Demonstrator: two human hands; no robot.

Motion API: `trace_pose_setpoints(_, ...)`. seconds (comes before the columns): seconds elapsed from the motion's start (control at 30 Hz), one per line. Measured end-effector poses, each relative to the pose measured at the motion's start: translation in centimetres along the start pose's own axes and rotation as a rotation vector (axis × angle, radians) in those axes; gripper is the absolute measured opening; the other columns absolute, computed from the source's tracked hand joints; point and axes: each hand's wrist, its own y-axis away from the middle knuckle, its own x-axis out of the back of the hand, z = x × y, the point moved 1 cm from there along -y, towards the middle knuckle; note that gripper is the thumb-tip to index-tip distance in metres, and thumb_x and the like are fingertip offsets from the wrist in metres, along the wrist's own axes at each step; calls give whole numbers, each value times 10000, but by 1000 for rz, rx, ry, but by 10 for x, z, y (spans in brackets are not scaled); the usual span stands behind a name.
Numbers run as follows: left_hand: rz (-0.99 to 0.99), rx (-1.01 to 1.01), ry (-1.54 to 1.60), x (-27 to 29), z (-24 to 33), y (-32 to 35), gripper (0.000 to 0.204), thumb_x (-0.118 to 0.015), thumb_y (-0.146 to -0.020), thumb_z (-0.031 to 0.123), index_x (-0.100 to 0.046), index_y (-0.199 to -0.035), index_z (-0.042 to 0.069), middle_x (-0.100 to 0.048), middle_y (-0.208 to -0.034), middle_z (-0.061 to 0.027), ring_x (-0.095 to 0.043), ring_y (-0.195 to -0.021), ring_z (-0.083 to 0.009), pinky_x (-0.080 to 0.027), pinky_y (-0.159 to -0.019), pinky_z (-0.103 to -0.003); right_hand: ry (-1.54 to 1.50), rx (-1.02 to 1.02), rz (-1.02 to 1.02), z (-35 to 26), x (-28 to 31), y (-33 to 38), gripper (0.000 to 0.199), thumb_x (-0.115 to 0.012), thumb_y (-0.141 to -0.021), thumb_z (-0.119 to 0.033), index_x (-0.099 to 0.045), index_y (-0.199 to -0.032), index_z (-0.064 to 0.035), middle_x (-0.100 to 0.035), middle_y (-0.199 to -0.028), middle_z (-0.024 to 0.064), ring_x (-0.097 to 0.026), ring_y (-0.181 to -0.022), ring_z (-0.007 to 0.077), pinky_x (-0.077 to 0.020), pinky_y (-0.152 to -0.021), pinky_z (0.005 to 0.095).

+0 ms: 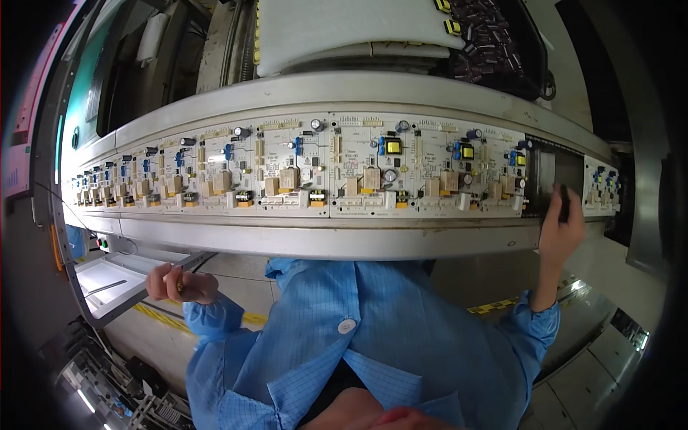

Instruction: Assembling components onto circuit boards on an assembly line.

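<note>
A row of white circuit boards (344, 168) lies on the conveyor in front of me, fitted with tan blocks, blue parts, capacitors and yellow-and-black transformers (393, 146). At the lower left, off the conveyor's near edge, my left hand (185, 284) is closed round a small yellow-and-black part; mostly hidden by the fingers, it shows only in bits. My right hand (561, 231) is over the conveyor's near rail at the right, beside the gap between two boards. Its fingers pinch a dark cylindrical capacitor (564, 203).
Beyond the conveyor, a black bin (534, 54) holds many dark capacitors (491, 43). White foam sheets (358, 32) stand beside it with several yellow transformers along their edges. Another board (600, 188) sits at the far right. A metal frame (68, 236) rises at the left.
</note>
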Motion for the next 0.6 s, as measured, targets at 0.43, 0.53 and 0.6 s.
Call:
trace_pose_setpoints(0.43,-544,-482,400,-39,-3,-76,193,-544,-806,207,-514,-977,291,-517,-996,-7,-458,-878,-225,-370,-751,-387,147,-181,-357,-14,5,-6,59,-678,-856,-38,-631,-886,-21,-606,-702,109,-581,-584,192,-451,-558,294)
trace_pose_setpoints(0.53,-622,-439,519,-41,-3,-85,184,-531,-798,211,-520,-971,275,-557,-954,7,-468,-864,-205,-373,-730,-368,54,-67,-328,-6,6,-5,57,-668,-851,-31,-635,-897,-22,-618,-735,126,-591,-594,244,-460,-566,326)
trace_pose_setpoints(0.6,-600,-377,556,-40,-1,-84,156,-590,-821,263,-532,-965,255,-582,-950,19,-480,-837,-187,-371,-729,-352,46,-21,-358,5,5,-4,89,-676,-843,-34,-641,-923,-15,-640,-783,143,-610,-640,307,-483,-594,363)
